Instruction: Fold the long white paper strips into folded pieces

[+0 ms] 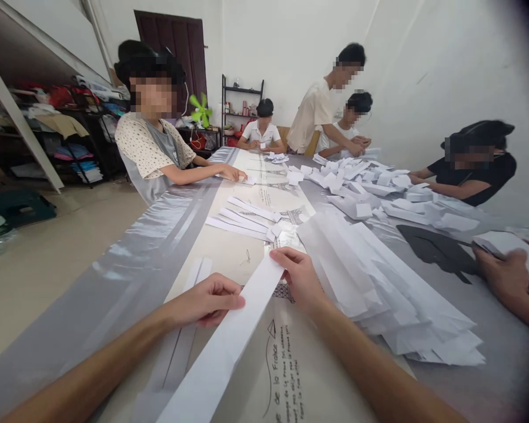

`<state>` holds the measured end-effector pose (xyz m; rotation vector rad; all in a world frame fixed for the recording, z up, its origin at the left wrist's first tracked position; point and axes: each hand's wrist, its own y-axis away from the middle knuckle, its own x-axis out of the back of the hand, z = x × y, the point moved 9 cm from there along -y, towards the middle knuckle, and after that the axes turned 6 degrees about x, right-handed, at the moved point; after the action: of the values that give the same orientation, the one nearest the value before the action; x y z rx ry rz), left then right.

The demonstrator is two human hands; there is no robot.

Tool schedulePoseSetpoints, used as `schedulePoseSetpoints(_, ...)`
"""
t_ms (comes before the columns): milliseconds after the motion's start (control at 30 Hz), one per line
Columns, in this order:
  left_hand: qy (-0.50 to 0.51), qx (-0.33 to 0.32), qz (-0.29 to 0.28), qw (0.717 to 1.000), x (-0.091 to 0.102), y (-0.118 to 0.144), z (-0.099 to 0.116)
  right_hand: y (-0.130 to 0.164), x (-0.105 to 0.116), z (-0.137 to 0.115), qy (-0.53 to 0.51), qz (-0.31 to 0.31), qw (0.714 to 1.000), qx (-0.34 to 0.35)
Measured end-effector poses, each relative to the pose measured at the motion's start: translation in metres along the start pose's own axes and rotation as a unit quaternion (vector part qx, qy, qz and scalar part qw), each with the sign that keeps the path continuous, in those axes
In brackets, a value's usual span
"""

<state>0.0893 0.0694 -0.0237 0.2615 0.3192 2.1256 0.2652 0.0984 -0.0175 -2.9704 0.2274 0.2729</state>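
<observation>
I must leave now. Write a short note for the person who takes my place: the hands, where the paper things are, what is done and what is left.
Left hand: pinches the near side of a long white paper strip, about midway.
Right hand: grips the strip's far end.
The strip lies diagonally over the printed sheet on the grey-covered table.
Done, it seems: a pile of long strips to the right, a few more strips ahead.
Left: this strip is flat, no fold visible. Other people's small folded papers lie further along.
</observation>
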Motion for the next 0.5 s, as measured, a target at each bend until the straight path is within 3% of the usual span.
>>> schedulePoseSetpoints(133, 0.001, 0.0, -0.039, 0.999, -0.005, 0.005, -0.002, 0.001, -0.006, 0.004, 0.005, -0.018, 1.0, -0.003)
schedulePoseSetpoints(233, -0.006, 0.02, -0.109, 0.994, -0.02, 0.007, -0.008, -0.001, -0.001, 0.005, 0.001, -0.006, 1.0, 0.0)
schedulePoseSetpoints(300, -0.009, 0.025, -0.127, 0.992, -0.025, 0.008, -0.011, -0.003, 0.004, 0.004, -0.011, 0.008, 1.0, 0.004)
schedulePoseSetpoints(367, -0.012, 0.009, -0.098, 0.995, -0.022, 0.007, -0.008, -0.003, 0.008, 0.003, -0.03, 0.018, 0.999, 0.007)
schedulePoseSetpoints(500, -0.024, -0.056, 0.048, 0.997, 0.003, 0.006, 0.005, 0.001, -0.003, 0.003, -0.069, -0.009, 0.997, -0.014)
